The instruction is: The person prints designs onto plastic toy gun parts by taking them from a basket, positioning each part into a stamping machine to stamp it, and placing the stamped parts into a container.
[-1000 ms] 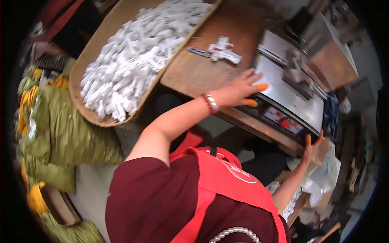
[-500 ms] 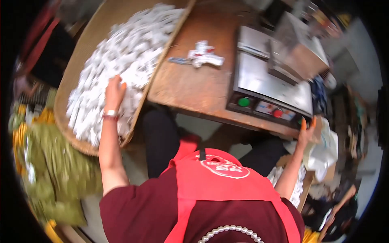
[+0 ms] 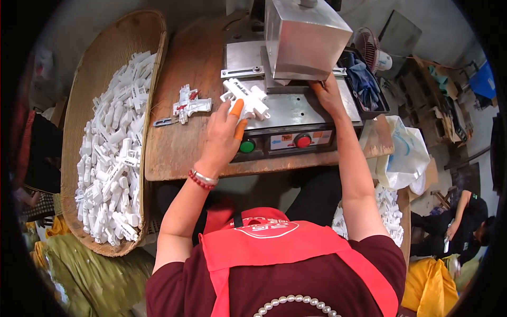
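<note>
A white plastic toy gun with dark printing is gripped by my left hand at the left front of the metal machine plate. Orange covers sit on that hand's thumb and index finger. My right hand reaches under the right front edge of the metal box on the machine; its fingertips are hidden there. Left of the machine, another white toy gun with red parts lies on the wooden table, beside a small blue tool.
A long woven basket heaped with white toy guns stands at left. The machine front carries a green button and a red button. At right are a black tray with cloth, a fan and a white bag. A co-worker sits beyond.
My left hand has come from the basket to the machine and now holds a white toy gun. My right hand has moved from the machine's front right corner to beneath the box.
</note>
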The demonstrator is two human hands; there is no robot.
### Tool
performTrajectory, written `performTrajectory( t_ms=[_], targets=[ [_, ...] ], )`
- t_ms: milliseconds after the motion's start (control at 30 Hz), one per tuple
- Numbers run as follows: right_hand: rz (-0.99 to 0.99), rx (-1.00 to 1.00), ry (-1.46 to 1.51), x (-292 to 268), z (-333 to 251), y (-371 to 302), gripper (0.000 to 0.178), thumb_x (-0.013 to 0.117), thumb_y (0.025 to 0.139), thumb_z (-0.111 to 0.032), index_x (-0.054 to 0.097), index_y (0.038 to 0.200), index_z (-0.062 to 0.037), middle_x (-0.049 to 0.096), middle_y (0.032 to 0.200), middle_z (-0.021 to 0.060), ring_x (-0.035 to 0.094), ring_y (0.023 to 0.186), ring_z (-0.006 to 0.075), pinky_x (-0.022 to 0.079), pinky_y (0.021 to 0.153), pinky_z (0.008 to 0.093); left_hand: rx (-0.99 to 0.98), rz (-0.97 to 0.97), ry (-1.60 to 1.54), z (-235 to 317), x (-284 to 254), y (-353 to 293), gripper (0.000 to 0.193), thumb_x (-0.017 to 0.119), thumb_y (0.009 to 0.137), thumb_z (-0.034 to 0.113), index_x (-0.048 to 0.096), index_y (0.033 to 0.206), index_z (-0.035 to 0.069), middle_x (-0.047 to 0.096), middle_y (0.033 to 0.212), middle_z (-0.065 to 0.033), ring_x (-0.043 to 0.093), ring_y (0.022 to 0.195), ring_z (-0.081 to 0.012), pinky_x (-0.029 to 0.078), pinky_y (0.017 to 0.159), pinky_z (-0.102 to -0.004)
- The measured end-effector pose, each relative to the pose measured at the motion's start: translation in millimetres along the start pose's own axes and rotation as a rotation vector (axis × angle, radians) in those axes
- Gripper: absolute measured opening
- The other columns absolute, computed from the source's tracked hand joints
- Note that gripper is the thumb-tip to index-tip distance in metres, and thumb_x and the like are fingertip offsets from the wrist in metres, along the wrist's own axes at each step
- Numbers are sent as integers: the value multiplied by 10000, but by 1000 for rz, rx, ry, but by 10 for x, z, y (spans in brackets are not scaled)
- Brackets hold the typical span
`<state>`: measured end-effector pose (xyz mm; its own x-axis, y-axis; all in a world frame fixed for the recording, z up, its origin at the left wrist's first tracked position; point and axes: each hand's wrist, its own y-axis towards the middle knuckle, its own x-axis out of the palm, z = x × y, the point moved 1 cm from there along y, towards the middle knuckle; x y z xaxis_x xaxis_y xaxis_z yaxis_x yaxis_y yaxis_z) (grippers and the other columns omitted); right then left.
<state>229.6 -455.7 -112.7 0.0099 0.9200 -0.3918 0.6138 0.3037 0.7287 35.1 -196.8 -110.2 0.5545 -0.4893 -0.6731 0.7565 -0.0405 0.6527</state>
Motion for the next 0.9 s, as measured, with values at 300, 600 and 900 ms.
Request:
performTrajectory(
  t_ms=[300, 600, 900],
  targets=[
    [250, 200, -559, -1205, -1044, -315, 249, 574, 850, -74, 590, 1089, -5, 541, 1279, 114, 461, 1221, 293, 329, 1067, 387, 192, 117, 110, 211, 458, 810, 328, 646, 802, 114, 600, 1113, 19, 589, 1143, -117, 550, 867, -273, 452, 740, -373],
    [311, 393, -424, -1672, -1116, -1468, 422, 597, 870, -63, 514, 1282, -28, 500, 1358, 127, 383, 1316, 253, 224, 1119, 365, 129, 27, 0, 186, 1053, 1225, 186, 612, 831, 253, 679, 939, 118, 631, 1042, -87, 522, 1008, -301, 382, 879, -406],
    [153, 676, -151, -1211, 212, -1704, 710, 727, 812, -212, 369, 1409, -69, 496, 1299, 137, 482, 1179, 255, 366, 1018, 342, 207, -287, -73, -184, 104, -115, 674, 699, 797, 365, 431, 1376, 148, 388, 1412, -216, 344, 1299, -442, 304, 1083, -496]
  ],
)
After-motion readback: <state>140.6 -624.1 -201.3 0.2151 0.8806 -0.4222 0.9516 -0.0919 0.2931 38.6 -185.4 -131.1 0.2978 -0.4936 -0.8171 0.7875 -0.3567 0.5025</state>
